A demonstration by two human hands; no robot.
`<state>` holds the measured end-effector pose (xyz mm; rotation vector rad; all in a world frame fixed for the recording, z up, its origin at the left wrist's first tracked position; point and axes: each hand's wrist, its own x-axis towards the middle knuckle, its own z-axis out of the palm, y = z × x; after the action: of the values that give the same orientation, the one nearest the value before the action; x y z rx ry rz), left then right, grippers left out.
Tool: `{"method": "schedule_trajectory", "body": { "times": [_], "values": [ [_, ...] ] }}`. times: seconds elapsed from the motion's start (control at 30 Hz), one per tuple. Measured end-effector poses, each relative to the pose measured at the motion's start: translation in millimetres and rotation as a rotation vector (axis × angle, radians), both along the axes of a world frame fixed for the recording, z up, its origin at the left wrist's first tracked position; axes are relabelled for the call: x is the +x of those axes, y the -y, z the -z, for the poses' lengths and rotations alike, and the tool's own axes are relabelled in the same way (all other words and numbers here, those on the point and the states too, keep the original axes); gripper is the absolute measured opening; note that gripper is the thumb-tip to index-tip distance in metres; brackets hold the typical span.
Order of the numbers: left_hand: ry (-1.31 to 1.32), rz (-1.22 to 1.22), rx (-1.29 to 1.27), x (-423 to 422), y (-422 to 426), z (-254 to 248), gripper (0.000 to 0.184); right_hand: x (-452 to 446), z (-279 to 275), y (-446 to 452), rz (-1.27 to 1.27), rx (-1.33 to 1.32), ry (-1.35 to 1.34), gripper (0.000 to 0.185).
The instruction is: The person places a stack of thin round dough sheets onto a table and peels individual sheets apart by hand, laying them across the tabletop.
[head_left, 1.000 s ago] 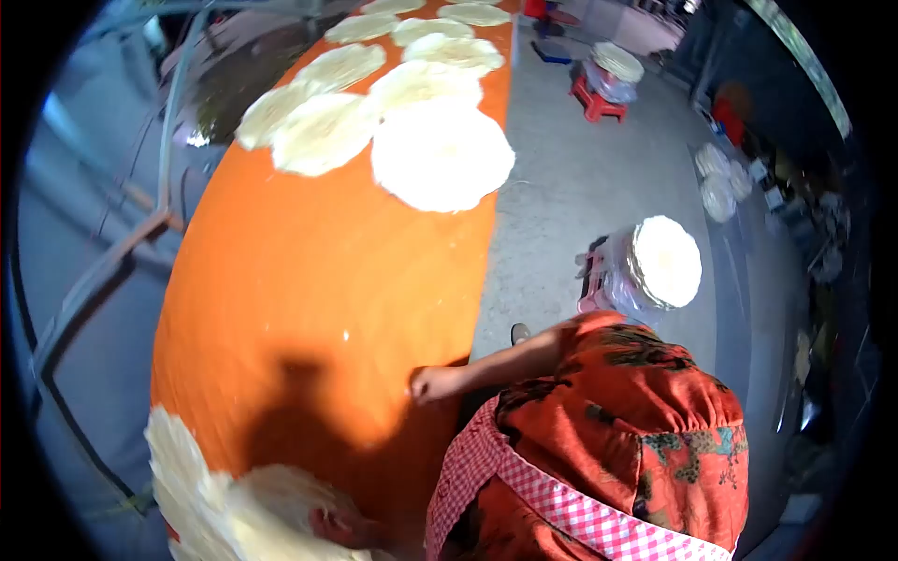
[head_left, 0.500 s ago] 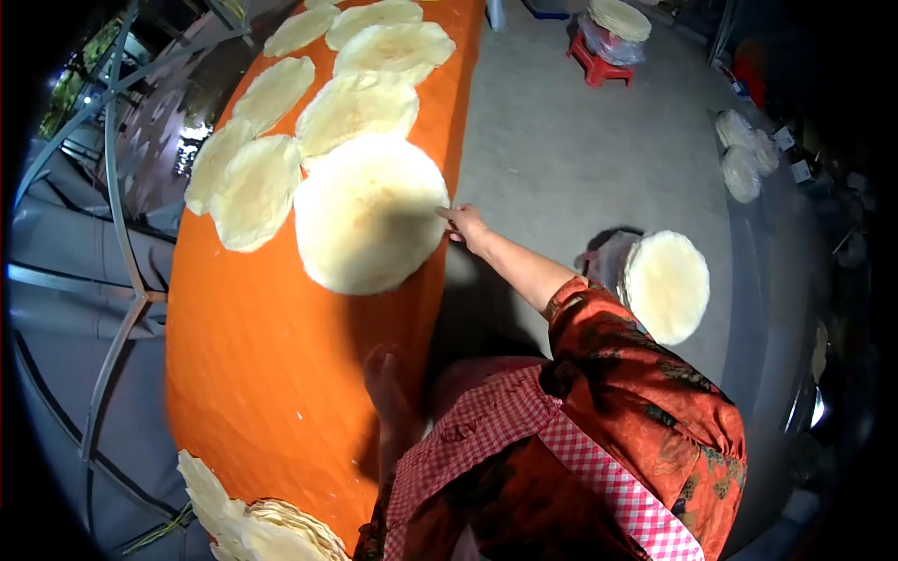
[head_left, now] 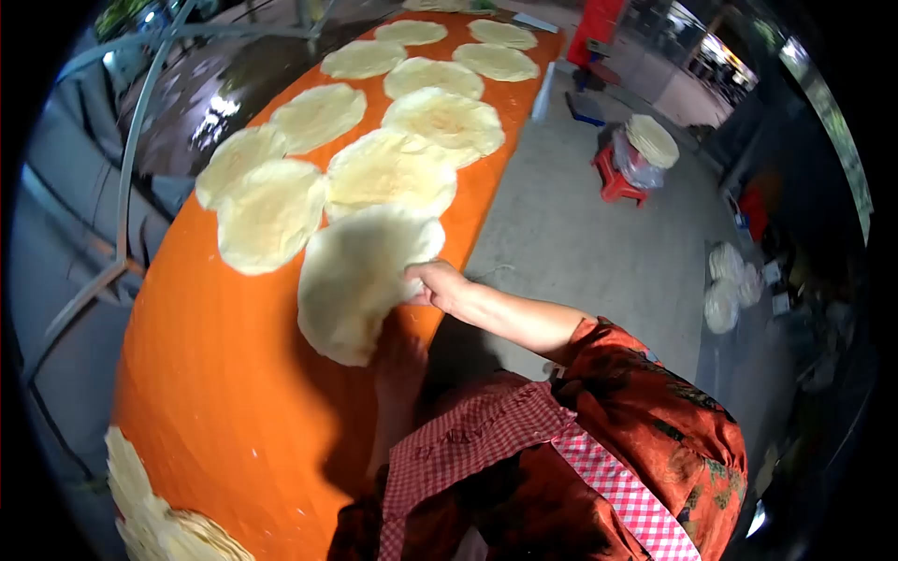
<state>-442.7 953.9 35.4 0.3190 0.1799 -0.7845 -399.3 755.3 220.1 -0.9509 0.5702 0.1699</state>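
Note:
My right hand (head_left: pixel 435 282) is closed on the right edge of a thin round flatbread (head_left: pixel 351 280). The bread's lower right edge bends inward, and its far edge meets another flatbread (head_left: pixel 393 173) lying on the orange table cover (head_left: pixel 224 374). My left hand (head_left: pixel 400 360) is in shadow beside the bread's lower right edge. Its fingers are too dark and blurred to show whether they are open or touching the bread.
Several flatbreads (head_left: pixel 271 217) lie spread over the far half of the table. A stack of them (head_left: pixel 192 540) sits at the near left corner. On the floor to the right, a red stool (head_left: pixel 617 178) carries another stack (head_left: pixel 652 140). Metal frame bars (head_left: pixel 140 140) stand along the left.
My right hand has drawn the flatbread's right edge nearer to me, and the bread has bent out of its flat round shape. The left hand has come closer to it. The view has tilted up.

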Motion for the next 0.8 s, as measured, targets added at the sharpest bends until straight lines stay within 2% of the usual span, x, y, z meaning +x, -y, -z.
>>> {"method": "schedule_trajectory", "body": {
  "times": [0.03, 0.07, 0.1, 0.17, 0.23, 0.3, 0.37, 0.43, 0.47, 0.57, 0.63, 0.73, 0.8],
  "values": [
    [0.043, -0.053, 0.037, 17, 9, -9, 0.036, 1, -19, -10, 0.004, 0.065, 0.023, 0.035],
    [0.061, -0.089, 0.063, 30, 14, -18, 0.036, -4, -13, -17, 0.001, 0.073, 0.048, 0.035],
    [0.071, -0.127, 0.085, 37, 14, -26, 0.036, -17, -4, -22, -0.066, 0.057, 0.022, 0.035],
    [0.07, -0.188, 0.116, 39, 8, -36, 0.037, -65, -38, -30, -0.312, 0.224, -0.108, 0.033],
    [0.061, -0.251, 0.15, 32, 4, -44, 0.037, -72, -30, 5, -0.969, -0.302, 0.025, 0.035],
    [0.065, -0.311, 0.17, 27, 5, -48, 0.037, -59, -24, 20, -1.158, -0.95, 0.226, 0.045],
    [0.067, -0.367, 0.211, 21, 6, -51, 0.037, -38, -42, 11, -0.953, -1.261, 0.696, 0.049],
    [0.063, -0.398, 0.265, 5, 6, -47, 0.037, -20, -12, -23, -0.821, -1.327, 1.129, 0.075],
    [0.058, -0.405, 0.301, -8, 5, -44, 0.037, -24, -2, -39, -1.107, -1.328, 0.971, 0.094],
    [0.051, -0.461, 0.394, -32, -14, -40, 0.037, -36, -3, -67, -1.064, -1.514, 1.16, 0.095],
    [0.046, -0.521, 0.386, -29, -38, -50, 0.037, -37, -7, -96, -0.908, -1.42, 1.29, 0.093],
    [0.039, -0.645, 0.392, -35, -78, -74, 0.038, -36, -33, -118, -0.984, -1.267, 1.349, 0.09],
    [0.066, -0.723, 0.382, -54, -128, -90, 0.038, -48, -45, -163, -1.055, -1.179, 1.412, 0.096]
  ]
}}
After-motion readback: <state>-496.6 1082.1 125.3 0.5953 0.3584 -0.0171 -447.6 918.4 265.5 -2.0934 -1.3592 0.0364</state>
